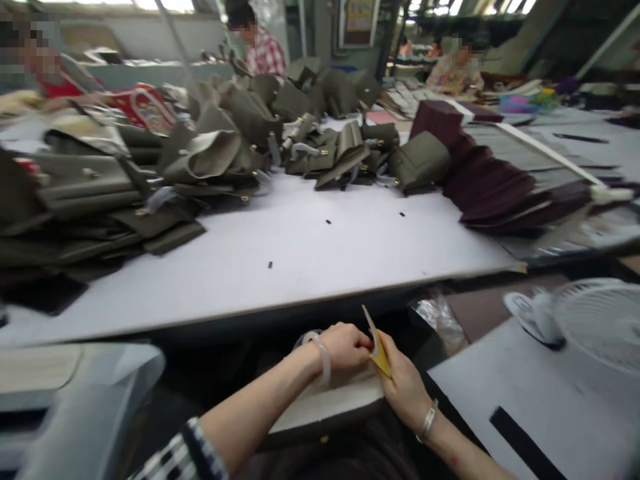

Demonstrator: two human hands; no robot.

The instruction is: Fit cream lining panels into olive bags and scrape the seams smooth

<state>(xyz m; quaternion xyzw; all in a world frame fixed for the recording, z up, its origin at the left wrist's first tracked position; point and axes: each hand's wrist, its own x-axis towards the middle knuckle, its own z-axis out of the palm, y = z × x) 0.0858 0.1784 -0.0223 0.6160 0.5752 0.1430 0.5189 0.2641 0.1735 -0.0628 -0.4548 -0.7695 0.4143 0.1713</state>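
Both forearms enter from the bottom of the frame and meet low in the centre. The left hand (345, 347) comes in from the lower left, bare forearm angled up and right, fingers curled into a loose fist with the thumb tip pressed forward. The right hand (403, 383) comes in from the lower right, its fingers extended up and left toward the left hand's fingertips.

Two hands below white table (300, 260) edge: left hand (345, 348), right hand (406, 387). One yellow card (379, 350) between them. One white fan (575, 320) right of table. Three small black bits on tabletop. Olive bags (200, 160) piled beyond count. Three people behind table.
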